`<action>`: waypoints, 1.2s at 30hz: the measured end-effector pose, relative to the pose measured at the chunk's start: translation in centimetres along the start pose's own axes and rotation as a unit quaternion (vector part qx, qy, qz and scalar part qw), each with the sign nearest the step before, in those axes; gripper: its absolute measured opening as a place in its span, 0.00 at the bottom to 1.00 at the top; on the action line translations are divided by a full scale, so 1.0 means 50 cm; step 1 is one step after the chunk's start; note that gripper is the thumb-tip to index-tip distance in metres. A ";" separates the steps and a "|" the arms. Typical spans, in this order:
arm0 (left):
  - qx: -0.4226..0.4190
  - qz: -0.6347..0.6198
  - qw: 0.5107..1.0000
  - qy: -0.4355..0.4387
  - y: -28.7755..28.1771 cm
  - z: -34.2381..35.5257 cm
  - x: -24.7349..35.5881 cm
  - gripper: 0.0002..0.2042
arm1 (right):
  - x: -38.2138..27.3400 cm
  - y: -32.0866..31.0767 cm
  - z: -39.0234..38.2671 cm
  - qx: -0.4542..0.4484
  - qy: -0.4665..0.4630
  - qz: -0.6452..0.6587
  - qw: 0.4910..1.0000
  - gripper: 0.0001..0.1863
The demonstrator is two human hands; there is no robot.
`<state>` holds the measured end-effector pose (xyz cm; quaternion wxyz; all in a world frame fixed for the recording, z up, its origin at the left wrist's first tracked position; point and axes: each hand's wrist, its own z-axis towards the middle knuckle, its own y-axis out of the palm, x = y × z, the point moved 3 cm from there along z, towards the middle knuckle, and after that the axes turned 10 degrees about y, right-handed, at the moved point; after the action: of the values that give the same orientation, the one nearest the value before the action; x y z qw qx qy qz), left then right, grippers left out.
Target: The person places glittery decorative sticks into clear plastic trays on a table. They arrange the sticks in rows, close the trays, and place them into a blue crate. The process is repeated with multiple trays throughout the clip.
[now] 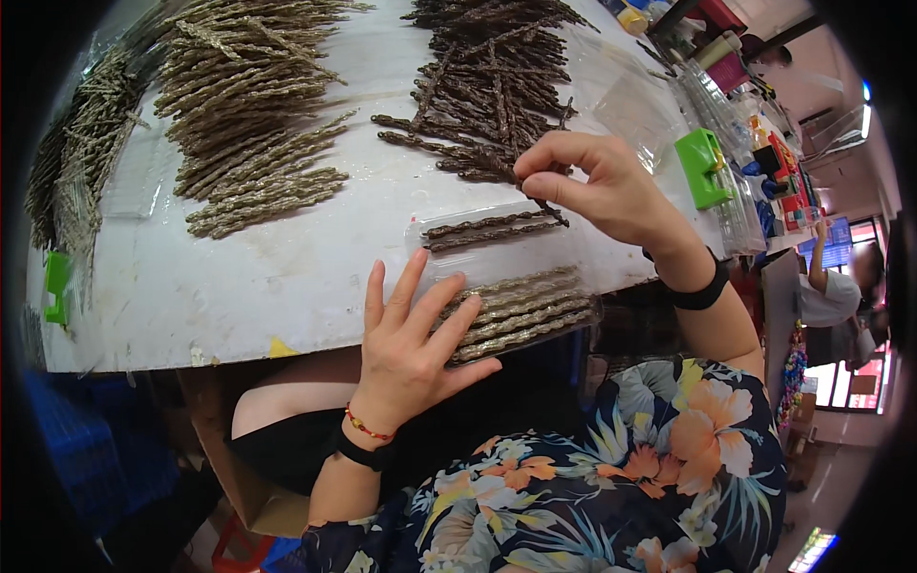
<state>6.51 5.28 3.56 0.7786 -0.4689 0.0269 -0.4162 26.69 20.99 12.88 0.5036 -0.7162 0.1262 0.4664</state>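
My left hand [411, 339] lies flat, fingers spread, on a clear plastic tray [573, 250] at the near edge of the white table [287, 277]. Its fingertips rest on a row of light gold braided sticks [525, 315] in the tray's near half. Two dark brown braided sticks [487, 229] lie in the far half. My right hand [602, 186] hovers over the tray's far side, thumb and forefinger pinched on a dark brown stick [546, 206] that touches down at the tray. Just behind this hand lies a loose pile of dark brown sticks [487, 86].
A big heap of light gold sticks [248, 124] covers the table's far left, with more gold sticks [76, 162] along the left rim. A green tape dispenser [702, 167] and stacked clear trays [731, 201] stand to the right. Another person [826, 277] is far right. Blue crates [86, 449] sit under the table.
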 end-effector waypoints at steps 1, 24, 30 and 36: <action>-0.001 0.001 1.000 -0.002 0.001 0.000 0.000 0.29 | 0.005 0.003 -0.006 -0.001 0.006 0.003 1.000 0.10; 0.010 0.008 1.000 0.003 0.003 -0.001 -0.003 0.29 | 0.046 0.061 0.051 0.199 -0.121 -0.279 0.932 0.04; 0.011 0.001 1.000 0.006 0.004 0.004 -0.002 0.29 | 0.045 0.023 0.063 0.162 -0.033 -0.232 0.959 0.04; 0.017 -0.003 1.000 -0.013 0.007 -0.009 -0.002 0.31 | 0.013 -0.034 -0.062 -0.001 0.038 -0.180 0.983 0.04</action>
<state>6.45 5.07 3.02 0.7852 -0.4614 0.0084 -0.4128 29.81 19.36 13.56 0.5735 -0.7448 0.0134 0.3407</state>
